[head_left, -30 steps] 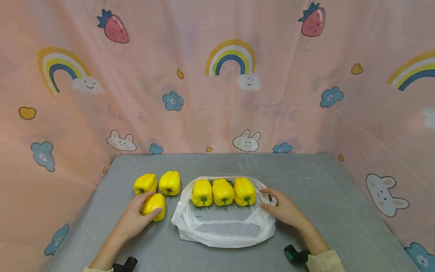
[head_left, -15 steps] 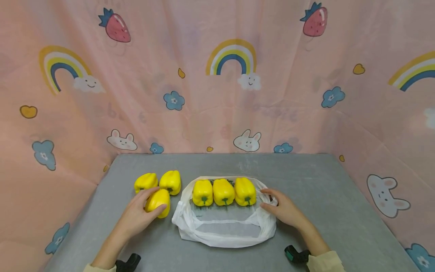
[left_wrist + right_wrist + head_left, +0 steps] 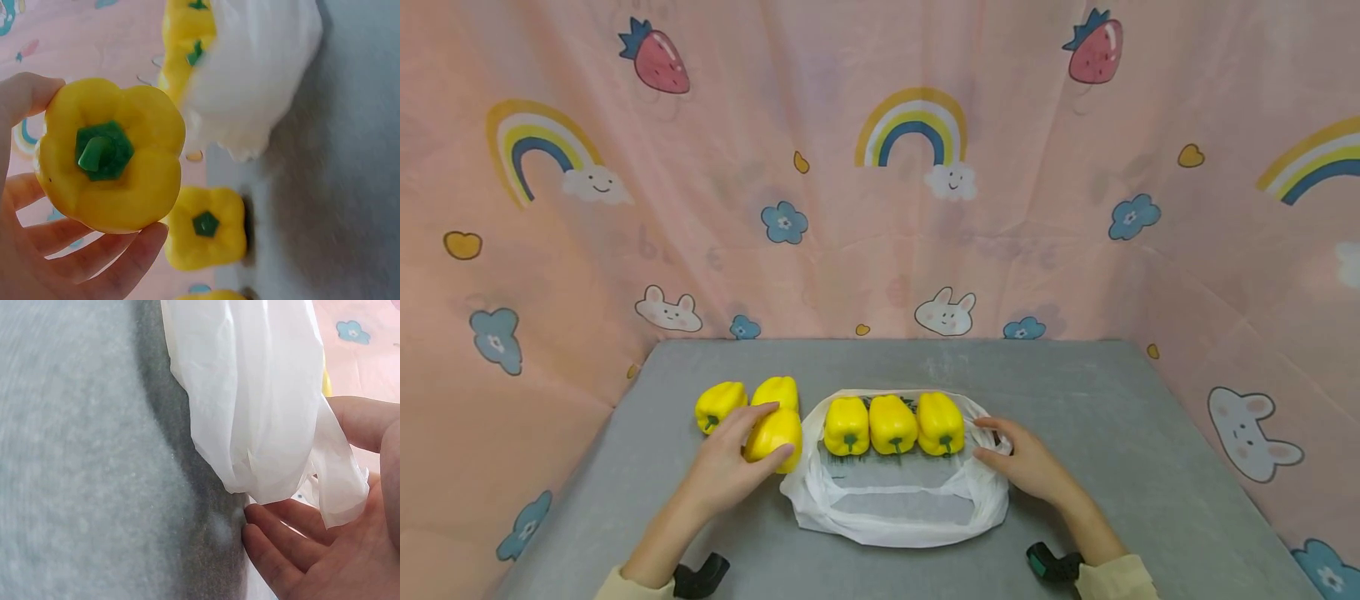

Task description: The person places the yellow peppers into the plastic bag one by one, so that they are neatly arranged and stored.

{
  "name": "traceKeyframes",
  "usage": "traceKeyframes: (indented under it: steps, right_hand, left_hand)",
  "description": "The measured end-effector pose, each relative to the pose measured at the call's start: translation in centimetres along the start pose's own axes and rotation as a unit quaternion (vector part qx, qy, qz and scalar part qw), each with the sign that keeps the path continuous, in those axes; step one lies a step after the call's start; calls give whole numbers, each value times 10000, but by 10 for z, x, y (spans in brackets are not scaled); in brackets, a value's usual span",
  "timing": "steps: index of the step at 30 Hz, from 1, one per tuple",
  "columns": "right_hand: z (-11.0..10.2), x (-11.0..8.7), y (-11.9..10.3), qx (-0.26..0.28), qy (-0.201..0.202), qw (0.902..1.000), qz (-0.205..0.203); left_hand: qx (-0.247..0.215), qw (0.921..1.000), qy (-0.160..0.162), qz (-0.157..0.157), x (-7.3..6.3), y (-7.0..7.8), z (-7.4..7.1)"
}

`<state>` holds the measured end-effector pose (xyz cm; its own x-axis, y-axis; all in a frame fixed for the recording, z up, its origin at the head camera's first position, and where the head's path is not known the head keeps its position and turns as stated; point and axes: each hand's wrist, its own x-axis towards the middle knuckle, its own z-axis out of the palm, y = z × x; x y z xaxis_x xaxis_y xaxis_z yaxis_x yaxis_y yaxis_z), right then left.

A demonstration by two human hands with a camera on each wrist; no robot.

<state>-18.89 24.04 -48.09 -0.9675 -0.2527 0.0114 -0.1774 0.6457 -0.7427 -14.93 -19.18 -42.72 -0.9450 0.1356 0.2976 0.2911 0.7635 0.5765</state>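
My left hand (image 3: pixel 730 467) grips a yellow bell pepper (image 3: pixel 777 437) beside the left edge of a white plastic bag (image 3: pixel 902 533). The left wrist view shows this pepper's green stem (image 3: pixel 100 153) facing the camera, with thumb and fingers spread around its sides. Inside the wide bag mouth, three bell peppers (image 3: pixel 892 425) stand in a row along the far side. At the bag's right edge, my right hand (image 3: pixel 1037 467) holds the rim. In the right wrist view a loose strip of the bag (image 3: pixel 340 481) lies between thumb and fingers (image 3: pixel 275 550).
Two more bell peppers sit on the grey table (image 3: pixel 1150 500) left of the bag: one (image 3: pixel 720 404) farther left, the other (image 3: pixel 775 392) partly hidden behind the held pepper. A pink patterned curtain (image 3: pixel 820 275) surrounds the back and sides.
My left hand has lifted the bell pepper off the table and carried it right, toward the bag. My right hand has stayed at the bag's rim.
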Motion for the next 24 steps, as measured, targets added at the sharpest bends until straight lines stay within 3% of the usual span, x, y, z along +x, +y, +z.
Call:
traceKeyframes:
  steps: [6,15,24]
  right_hand:
    - [-1,0,-2,9,-44,10000,62]
    - [0,-2,-5,-5,-45,9999,133]
    - [0,-3,-6,-9,-54,9998,177]
  left_hand:
    - [-208,9996,-9,205,2,12,4]
    - [-499,9984,-267,-12,4,29,15]
    - [-624,9970,-431,124,8,44,32]
